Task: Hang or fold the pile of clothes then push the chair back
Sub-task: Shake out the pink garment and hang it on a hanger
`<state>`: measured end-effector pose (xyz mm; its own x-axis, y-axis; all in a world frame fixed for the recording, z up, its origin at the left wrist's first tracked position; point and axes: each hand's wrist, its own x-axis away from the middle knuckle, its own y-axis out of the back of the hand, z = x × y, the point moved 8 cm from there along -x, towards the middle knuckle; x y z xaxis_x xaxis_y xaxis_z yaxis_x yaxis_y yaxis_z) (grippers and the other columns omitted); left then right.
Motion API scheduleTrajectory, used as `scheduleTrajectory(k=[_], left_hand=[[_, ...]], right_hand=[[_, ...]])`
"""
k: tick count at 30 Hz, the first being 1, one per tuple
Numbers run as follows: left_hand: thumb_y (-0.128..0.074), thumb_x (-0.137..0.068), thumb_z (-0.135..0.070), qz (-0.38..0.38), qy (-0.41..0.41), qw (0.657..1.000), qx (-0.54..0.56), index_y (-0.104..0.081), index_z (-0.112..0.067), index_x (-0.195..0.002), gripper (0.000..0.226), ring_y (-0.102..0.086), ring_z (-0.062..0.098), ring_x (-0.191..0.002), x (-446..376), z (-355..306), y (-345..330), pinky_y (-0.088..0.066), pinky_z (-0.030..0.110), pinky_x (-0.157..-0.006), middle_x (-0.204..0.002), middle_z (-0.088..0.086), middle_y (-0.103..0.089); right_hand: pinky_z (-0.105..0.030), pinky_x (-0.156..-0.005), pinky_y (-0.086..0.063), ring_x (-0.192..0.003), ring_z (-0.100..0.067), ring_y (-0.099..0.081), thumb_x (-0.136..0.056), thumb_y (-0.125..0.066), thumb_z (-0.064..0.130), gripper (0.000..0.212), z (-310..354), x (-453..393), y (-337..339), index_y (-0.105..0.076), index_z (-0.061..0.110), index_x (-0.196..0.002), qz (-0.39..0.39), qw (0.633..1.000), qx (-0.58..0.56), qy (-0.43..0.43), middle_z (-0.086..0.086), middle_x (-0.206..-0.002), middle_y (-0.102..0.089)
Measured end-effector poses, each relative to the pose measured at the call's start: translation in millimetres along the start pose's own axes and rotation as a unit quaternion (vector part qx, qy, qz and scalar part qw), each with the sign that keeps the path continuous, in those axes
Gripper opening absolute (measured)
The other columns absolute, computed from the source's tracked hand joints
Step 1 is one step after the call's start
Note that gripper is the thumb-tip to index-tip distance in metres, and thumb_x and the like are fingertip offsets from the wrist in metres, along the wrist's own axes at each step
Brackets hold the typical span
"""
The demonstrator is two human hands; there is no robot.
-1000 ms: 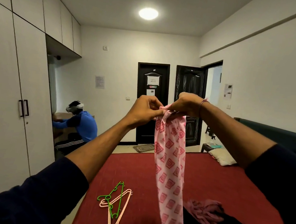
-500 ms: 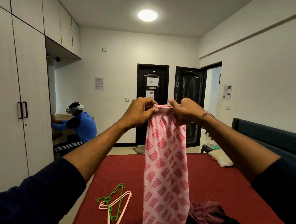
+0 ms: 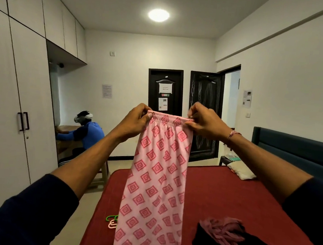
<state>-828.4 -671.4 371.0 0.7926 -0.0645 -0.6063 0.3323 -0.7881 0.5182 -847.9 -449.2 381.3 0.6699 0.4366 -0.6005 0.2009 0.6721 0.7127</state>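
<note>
I hold up pink patterned trousers (image 3: 156,181) by their elastic waistband, spread flat in front of me above the bed. My left hand (image 3: 134,121) pinches the waistband's left end and my right hand (image 3: 204,123) pinches its right end. The cloth hangs down past the bottom edge of the view. A pile of dark and mauve clothes (image 3: 230,241) lies on the red bed (image 3: 229,193) at lower right. Green and pink hangers (image 3: 112,221) peek out from behind the trousers at the bed's left edge.
White wardrobes (image 3: 9,106) line the left wall. A person in a blue top (image 3: 87,134) sits at a desk in the alcove, on a stool (image 3: 101,176) by the bed's corner. A pillow (image 3: 241,171) lies by the dark headboard (image 3: 293,150). Two dark doors stand at the far wall.
My hands moved apart along the waistband, spreading the bunched trousers out wide. The cloth now hides most of the hangers.
</note>
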Motion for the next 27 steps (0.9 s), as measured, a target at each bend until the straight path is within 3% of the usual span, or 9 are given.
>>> scheduleTrajectory(k=[4, 6, 8, 10, 13, 15, 19, 24, 27], left_hand=[[-0.053, -0.102, -0.021, -0.046, 0.015, 0.998, 0.029, -0.056, -0.007, -0.116, 0.020, -0.062, 0.011, -0.086, 2, 5, 11, -0.047, 0.013, -0.064, -0.100, 0.007, -0.063], [-0.062, -0.096, -0.020, -0.073, -0.011, 0.997, -0.005, -0.057, -0.009, -0.116, 0.023, -0.062, 0.016, -0.093, 1, 1, 18, -0.050, 0.019, -0.072, -0.106, 0.009, -0.064], [-0.069, -0.087, -0.031, -0.075, -0.060, 0.992, -0.087, -0.056, -0.012, -0.124, 0.043, -0.058, 0.018, -0.105, -1, -10, 18, -0.050, 0.027, -0.086, -0.115, 0.006, -0.062], [-0.067, -0.079, -0.047, -0.040, -0.119, 0.976, -0.179, -0.049, -0.016, -0.137, 0.067, -0.050, 0.017, -0.119, -1, -31, 4, -0.043, 0.029, -0.096, -0.130, 0.005, -0.057], [-0.068, -0.086, -0.051, 0.043, -0.164, 0.945, -0.278, -0.036, -0.018, -0.149, 0.078, -0.044, 0.021, -0.132, -3, -51, -27, -0.042, 0.038, -0.106, -0.145, 0.007, -0.048], [-0.066, -0.092, -0.042, 0.104, -0.152, 0.940, -0.286, -0.041, -0.016, -0.145, 0.064, -0.054, 0.022, -0.122, -9, -47, -40, -0.049, 0.038, -0.100, -0.136, 0.008, -0.055], [-0.054, -0.101, -0.025, 0.162, -0.164, 0.949, -0.216, -0.056, -0.013, -0.108, 0.014, -0.063, 0.020, -0.094, -13, -36, -49, -0.050, 0.028, -0.081, -0.101, 0.001, -0.060], [-0.052, -0.099, -0.043, 0.188, -0.159, 0.948, -0.201, -0.059, -0.015, -0.097, 0.029, -0.061, 0.008, -0.078, -19, -44, -58, -0.047, 0.019, -0.068, -0.086, -0.006, -0.060], [-0.051, -0.100, -0.042, 0.204, -0.177, 0.941, -0.205, -0.059, -0.012, -0.097, 0.032, -0.060, 0.009, -0.079, -21, -45, -63, -0.046, 0.020, -0.070, -0.086, -0.006, -0.060]], right_hand=[[-0.020, -0.066, -0.059, -0.090, -0.014, -0.067, -0.089, -0.073, 0.027, 0.041, 7, 1, 1, -0.052, 0.011, -0.120, -0.056, 0.997, -0.045, 0.012, -0.001, -0.099, -0.064], [-0.020, -0.068, -0.059, -0.089, -0.014, -0.068, -0.087, -0.074, 0.028, 0.044, 11, -1, 1, -0.053, 0.010, -0.121, -0.066, 0.996, -0.046, 0.024, 0.000, -0.097, -0.065], [-0.022, -0.072, -0.060, -0.088, -0.015, -0.069, -0.088, -0.075, 0.027, 0.044, 16, -3, -1, -0.051, 0.009, -0.121, -0.059, 0.996, -0.057, 0.037, -0.003, -0.095, -0.067], [-0.028, -0.075, -0.062, -0.088, -0.018, -0.070, -0.088, -0.075, 0.024, 0.044, 23, -5, -4, -0.049, 0.009, -0.121, -0.054, 0.995, -0.064, 0.056, -0.007, -0.095, -0.068], [-0.034, -0.076, -0.063, -0.087, -0.021, -0.072, -0.090, -0.073, 0.021, 0.042, 31, -8, -9, -0.046, 0.011, -0.120, -0.039, 0.994, -0.076, 0.069, -0.012, -0.095, -0.069], [-0.034, -0.077, -0.063, -0.087, -0.020, -0.073, -0.090, -0.072, 0.020, 0.041, 34, -7, -10, -0.044, 0.012, -0.120, -0.031, 0.994, -0.080, 0.072, -0.012, -0.096, -0.070], [-0.030, -0.076, -0.062, -0.089, -0.019, -0.072, -0.092, -0.070, 0.021, 0.038, 32, -5, -7, -0.044, 0.014, -0.118, -0.032, 0.992, -0.102, 0.069, -0.009, -0.100, -0.069], [-0.020, -0.068, -0.058, -0.086, -0.013, -0.068, -0.093, -0.069, 0.030, 0.037, 12, 4, -4, -0.047, 0.015, -0.119, -0.054, 0.996, -0.069, 0.027, -0.001, -0.099, -0.066], [-0.019, -0.057, -0.056, -0.073, -0.015, -0.069, -0.094, -0.065, 0.038, 0.033, -4, 13, -11, -0.051, 0.013, -0.110, -0.048, 0.997, -0.055, -0.022, -0.002, -0.089, -0.065]])
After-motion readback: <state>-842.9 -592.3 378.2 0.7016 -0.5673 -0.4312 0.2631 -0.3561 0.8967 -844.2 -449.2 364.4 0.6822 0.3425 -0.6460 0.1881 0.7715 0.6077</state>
